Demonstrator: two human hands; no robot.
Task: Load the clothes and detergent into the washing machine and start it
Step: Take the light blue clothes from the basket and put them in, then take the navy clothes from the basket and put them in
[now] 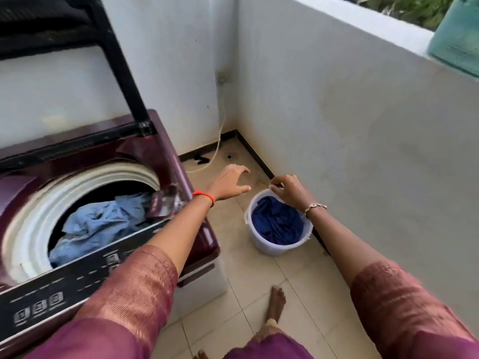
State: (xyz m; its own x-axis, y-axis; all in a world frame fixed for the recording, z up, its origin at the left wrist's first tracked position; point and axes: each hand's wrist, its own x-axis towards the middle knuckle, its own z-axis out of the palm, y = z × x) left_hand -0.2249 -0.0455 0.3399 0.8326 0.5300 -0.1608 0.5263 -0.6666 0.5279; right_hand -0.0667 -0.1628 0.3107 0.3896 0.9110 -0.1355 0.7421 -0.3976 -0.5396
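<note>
Both out: left hand (pixel 229 181) spread, empty; right hand (pixel 289 190): grasp unclear; panel (pixel 64 288) text blurred.

Maroon top-load washing machine (pixel 178 161), lid up, light-blue clothes (pixel 103 224) inside, dark-blue clothes (pixel 277 224) bucketed

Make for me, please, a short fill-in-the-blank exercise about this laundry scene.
1. The lid of the washing machine is ____, not shut.
2. The clothes in the drum are light ____.
3. The white bucket holds a dark blue cloth and stands on the ____.

Missing words: open; blue; floor.
</note>
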